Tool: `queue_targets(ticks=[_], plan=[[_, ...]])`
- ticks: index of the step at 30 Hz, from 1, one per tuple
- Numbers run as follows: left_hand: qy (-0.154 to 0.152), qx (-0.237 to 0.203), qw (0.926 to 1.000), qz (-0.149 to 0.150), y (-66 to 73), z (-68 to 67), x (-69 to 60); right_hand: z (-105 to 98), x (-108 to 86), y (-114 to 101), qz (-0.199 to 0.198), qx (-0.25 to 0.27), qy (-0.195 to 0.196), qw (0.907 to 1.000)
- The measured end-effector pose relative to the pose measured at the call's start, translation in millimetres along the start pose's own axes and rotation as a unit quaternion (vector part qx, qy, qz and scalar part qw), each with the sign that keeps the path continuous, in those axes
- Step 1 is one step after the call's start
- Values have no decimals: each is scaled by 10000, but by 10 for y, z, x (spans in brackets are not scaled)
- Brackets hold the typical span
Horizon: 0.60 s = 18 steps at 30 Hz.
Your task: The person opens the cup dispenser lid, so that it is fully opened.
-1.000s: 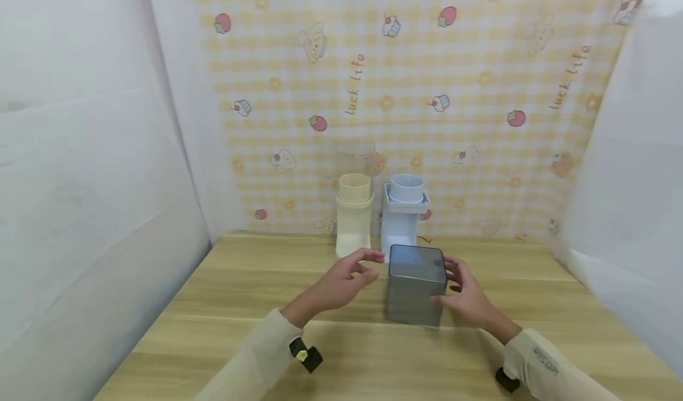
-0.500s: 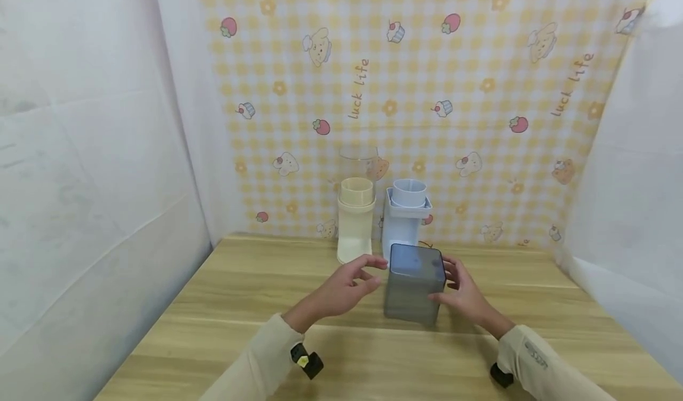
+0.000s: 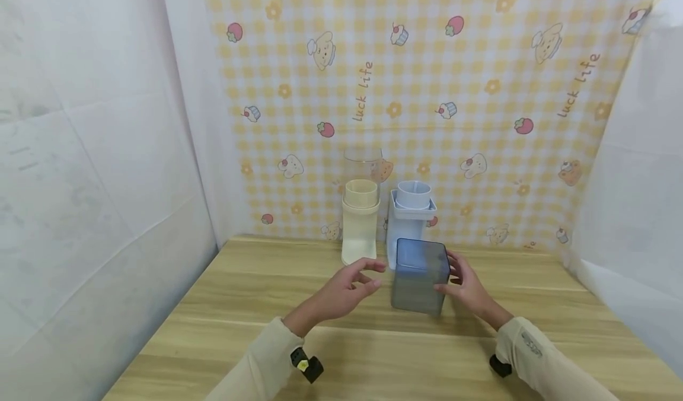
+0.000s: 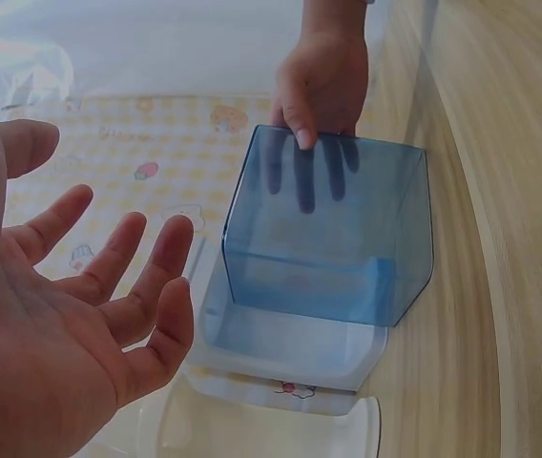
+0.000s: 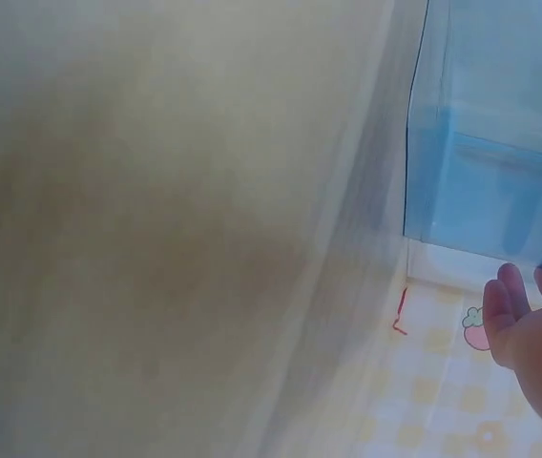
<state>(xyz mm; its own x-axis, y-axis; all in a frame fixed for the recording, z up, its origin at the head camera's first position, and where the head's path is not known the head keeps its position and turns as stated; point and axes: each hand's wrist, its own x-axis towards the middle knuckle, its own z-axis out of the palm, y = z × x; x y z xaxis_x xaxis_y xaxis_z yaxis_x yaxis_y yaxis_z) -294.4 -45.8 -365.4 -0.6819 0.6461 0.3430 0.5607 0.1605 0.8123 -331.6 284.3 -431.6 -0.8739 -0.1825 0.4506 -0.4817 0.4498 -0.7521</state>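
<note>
A clear blue-grey square container [image 3: 418, 279] is gripped at its right side by my right hand [image 3: 472, 291], thumb on the near face and fingers behind. In the left wrist view the container [image 4: 328, 239] is see-through, with the fingers of the right hand [image 4: 323, 86] showing through its wall. My left hand [image 3: 341, 288] hovers left of it, fingers loosely bent, touching nothing. Just behind the container stands a light blue stand [image 3: 404, 229] with a round cup [image 3: 414, 196] on top. The right wrist view shows the container [image 5: 500, 191] above the right hand [image 5: 538, 353].
Left of the blue stand is a cream stand [image 3: 358, 235] with a cream ring [image 3: 361, 194] and a clear cylinder above it. Both stand at the back of the wooden table [image 3: 256, 306], before a checked cloth [image 3: 299, 110]. White sheets [image 3: 107, 152] hang at both sides.
The container and right hand have shifted slightly up and back, nearer the blue stand. My left hand stays beside it with little movement. The head view has shifted a little.
</note>
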Motion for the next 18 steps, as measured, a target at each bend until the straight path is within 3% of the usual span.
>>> queue_targets(ticks=[6,13,18], plan=[[-33,-141,9999,1,-14,7,-7,-3,51,0,27,-59,-43,10000],[-52,-200,9998,-4,-32,22,-5,0,74,34,-103,-670,223,9975],[-62,-227,9997,27,-52,30,5,35,58,44,-629,-1295,501,9883]])
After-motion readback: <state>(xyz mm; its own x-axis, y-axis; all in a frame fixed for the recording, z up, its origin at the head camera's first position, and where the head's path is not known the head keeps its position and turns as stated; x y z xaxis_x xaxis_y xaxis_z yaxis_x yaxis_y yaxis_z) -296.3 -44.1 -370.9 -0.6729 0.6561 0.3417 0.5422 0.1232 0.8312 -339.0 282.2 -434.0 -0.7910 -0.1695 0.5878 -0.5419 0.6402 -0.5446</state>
